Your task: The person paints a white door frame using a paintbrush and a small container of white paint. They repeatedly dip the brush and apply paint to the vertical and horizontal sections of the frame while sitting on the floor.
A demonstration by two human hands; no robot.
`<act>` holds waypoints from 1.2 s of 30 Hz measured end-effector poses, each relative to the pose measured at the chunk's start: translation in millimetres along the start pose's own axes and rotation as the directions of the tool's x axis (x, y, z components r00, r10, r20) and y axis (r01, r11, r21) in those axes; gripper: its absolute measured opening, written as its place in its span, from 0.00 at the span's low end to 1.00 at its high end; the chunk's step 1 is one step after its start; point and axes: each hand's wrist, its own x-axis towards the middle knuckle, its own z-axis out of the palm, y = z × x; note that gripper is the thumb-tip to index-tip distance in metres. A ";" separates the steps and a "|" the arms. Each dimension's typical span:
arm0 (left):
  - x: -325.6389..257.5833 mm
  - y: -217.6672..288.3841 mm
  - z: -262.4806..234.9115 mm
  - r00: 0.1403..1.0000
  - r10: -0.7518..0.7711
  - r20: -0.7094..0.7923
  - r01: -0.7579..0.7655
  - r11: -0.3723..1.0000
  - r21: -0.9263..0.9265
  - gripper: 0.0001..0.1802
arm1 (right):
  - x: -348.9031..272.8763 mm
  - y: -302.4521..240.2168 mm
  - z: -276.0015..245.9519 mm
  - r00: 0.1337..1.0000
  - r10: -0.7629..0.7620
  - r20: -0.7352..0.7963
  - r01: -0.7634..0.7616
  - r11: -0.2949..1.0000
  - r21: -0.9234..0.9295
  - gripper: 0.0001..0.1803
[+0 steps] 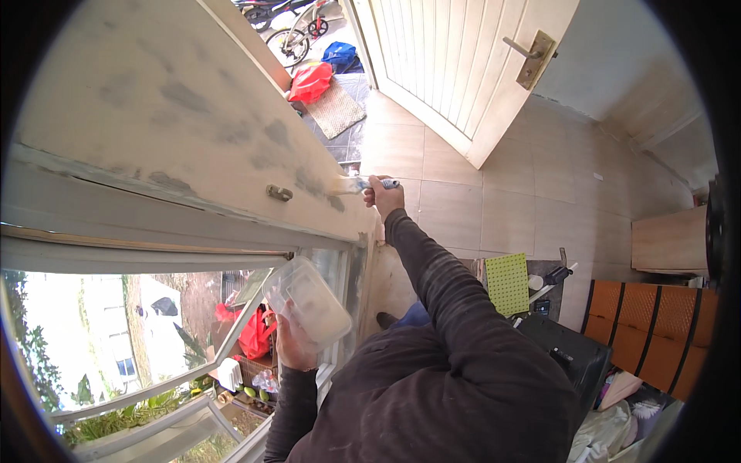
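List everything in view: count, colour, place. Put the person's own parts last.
Wall surface: one, off-white with grey patches, upper left.
Putty knife: one, pale blade, against the wall.
Plastic tub: one, clear with pale filler, centre.
Window frame: one, white, lower left.
Door: one, cream, open, top centre.
Door handle: one, brass, on the door.
Red bag: one, by the doorway.
Bicycle: one, outside, top.
Green pegboard: one, on the floor.
Left hand: grip on the tub.
Right hand: grip on the knife.
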 end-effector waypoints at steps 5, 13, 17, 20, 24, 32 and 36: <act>-5.0 -1.1 -8.5 0.998 0.022 -0.054 -0.022 1.000 -0.005 0.39 | -21.4 -38.7 43.8 0.989 -0.127 0.078 0.143 0.961 -0.238 0.11; -17.8 -8.2 -26.6 0.994 0.018 -0.110 -0.020 1.000 -0.013 0.38 | -95.1 -238.5 153.1 0.723 -0.571 0.389 0.319 0.776 0.545 0.14; -12.5 -10.0 -26.2 0.995 0.020 -0.096 -0.023 0.999 -0.028 0.38 | -29.4 -169.5 120.0 0.787 -0.453 0.418 0.194 0.825 0.530 0.12; -15.2 -6.3 -20.2 0.996 0.014 -0.088 -0.016 1.000 -0.025 0.39 | 13.8 -62.5 57.3 0.971 -0.144 0.189 0.064 0.925 0.375 0.09; -22.2 -2.5 -27.4 0.995 0.018 -0.102 -0.017 1.000 0.015 0.39 | 35.2 6.2 5.0 0.984 -0.061 -0.169 0.024 0.976 -0.215 0.10; -22.9 -13.1 -27.1 0.994 -0.029 -0.108 0.024 0.998 -0.051 0.37 | -48.5 -185.6 132.8 0.765 -0.546 0.340 0.627 0.753 -0.201 0.12; -24.2 -13.8 -38.4 0.997 0.014 -0.079 -0.018 0.998 -0.059 0.36 | -85.3 -247.0 155.8 0.707 -0.600 0.374 0.423 0.784 0.455 0.11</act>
